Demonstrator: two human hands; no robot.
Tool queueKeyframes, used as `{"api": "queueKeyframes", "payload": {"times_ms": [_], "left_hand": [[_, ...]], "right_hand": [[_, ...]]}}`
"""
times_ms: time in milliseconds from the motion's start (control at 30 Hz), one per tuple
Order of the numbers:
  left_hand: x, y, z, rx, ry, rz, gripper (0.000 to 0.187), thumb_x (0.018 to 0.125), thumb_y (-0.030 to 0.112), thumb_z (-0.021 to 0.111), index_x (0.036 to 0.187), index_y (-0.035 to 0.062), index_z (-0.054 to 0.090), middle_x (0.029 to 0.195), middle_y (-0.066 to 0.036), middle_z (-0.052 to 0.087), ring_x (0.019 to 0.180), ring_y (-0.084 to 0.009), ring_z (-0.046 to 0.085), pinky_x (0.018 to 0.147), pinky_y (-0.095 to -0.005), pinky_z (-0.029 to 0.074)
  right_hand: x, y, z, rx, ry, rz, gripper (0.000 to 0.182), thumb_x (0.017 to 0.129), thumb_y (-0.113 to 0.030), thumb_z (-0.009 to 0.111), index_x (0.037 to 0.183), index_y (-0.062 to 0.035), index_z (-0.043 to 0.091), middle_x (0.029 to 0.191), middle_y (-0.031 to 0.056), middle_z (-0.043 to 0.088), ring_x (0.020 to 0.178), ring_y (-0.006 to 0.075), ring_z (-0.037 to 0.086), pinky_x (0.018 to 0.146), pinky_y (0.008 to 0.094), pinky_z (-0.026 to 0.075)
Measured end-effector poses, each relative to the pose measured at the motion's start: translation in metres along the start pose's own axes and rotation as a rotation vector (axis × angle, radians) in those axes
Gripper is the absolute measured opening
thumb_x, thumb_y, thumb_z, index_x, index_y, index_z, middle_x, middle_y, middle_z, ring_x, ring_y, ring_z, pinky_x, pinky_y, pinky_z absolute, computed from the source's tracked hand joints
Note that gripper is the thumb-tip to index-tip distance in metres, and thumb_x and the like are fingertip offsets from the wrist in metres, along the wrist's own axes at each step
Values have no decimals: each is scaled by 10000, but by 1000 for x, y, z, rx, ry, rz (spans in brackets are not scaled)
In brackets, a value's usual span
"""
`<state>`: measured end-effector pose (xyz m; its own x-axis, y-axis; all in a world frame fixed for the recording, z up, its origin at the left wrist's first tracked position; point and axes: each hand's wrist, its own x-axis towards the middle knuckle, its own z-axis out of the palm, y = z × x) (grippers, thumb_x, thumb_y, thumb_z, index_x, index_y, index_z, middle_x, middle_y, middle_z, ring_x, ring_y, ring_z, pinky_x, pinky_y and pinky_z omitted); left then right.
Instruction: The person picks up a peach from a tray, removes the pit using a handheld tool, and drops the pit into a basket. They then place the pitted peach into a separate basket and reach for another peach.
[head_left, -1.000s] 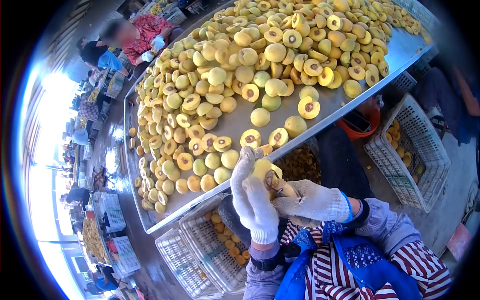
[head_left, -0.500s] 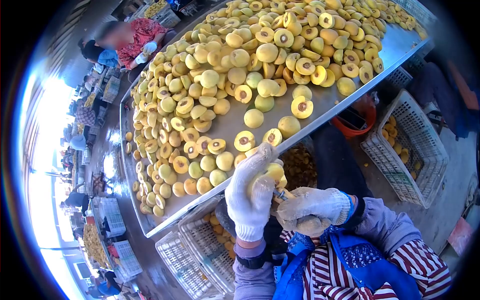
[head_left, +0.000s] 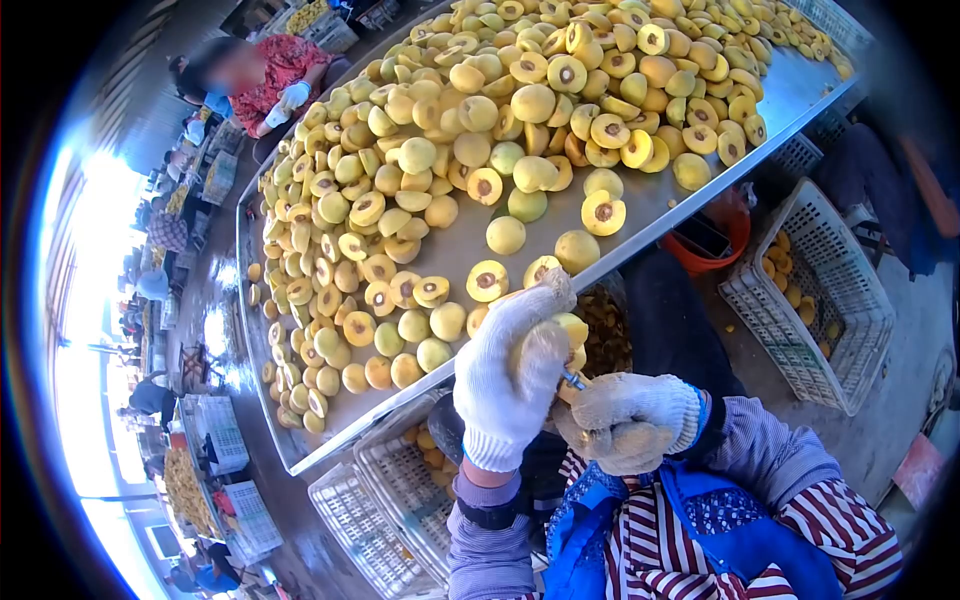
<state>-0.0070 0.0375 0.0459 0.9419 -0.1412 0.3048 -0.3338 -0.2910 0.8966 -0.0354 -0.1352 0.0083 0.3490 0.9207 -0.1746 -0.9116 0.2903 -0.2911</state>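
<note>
My left hand [head_left: 508, 372], in a white glove, is closed around yellow halved fruit [head_left: 572, 330] just off the table's front edge. Beside it my right hand [head_left: 632, 415], gloved and stained, is closed on a small tool [head_left: 573, 379] with a metal tip, which points at the fruit. Most of the tool's handle is hidden in the fingers. In front of both hands, halved yellow fruits [head_left: 420, 155] with brown centres are heaped on the metal table [head_left: 375, 411].
Below the table edge stand white crates [head_left: 368, 528]; another white crate [head_left: 822, 300] with some fruit is at the right, beside an orange bucket [head_left: 738, 236]. Across the table is a person in a red patterned top [head_left: 285, 72]. Dark fruit pieces [head_left: 607, 340] lie beneath my hands.
Both of my hands have shifted slightly, and my left hand has turned a little with its fruit. The person across the table has moved slightly.
</note>
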Motion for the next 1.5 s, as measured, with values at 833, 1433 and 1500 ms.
{"api": "queueKeyframes", "payload": {"times_ms": [833, 1433, 1500], "left_hand": [[-92, -83, -50, 4, 813, -484, 433, 1041, 347, 460, 1219, -14, 620, 1094, -125, 676, 950, -208, 651, 870, -332, 539], [72, -195, -38, 692, -324, -682, 750, 747, 552, 710, 1332, 105, 564, 1295, -176, 613, 1173, -334, 601, 1027, -405, 446], [58, -194, -38, 524, -136, -643, 620, 786, 463, 744, 1223, 50, 593, 1121, -163, 675, 1078, -302, 647, 891, -388, 527]], "right_hand": [[-8, -2, -17, -50, -15, 13, 294, 947, -265, 606, 811, -5, 592, 500, -4, 478, 345, 74, 397, 325, 233, 305], [18, -13, -5, -596, 464, 86, 315, 930, -374, 644, 1081, -117, 542, 649, -31, 512, 474, 43, 454, 415, 195, 344], [22, -12, -14, -575, 440, 90, 328, 932, -368, 644, 1099, -114, 519, 650, -17, 524, 470, 54, 476, 419, 187, 374]]}}
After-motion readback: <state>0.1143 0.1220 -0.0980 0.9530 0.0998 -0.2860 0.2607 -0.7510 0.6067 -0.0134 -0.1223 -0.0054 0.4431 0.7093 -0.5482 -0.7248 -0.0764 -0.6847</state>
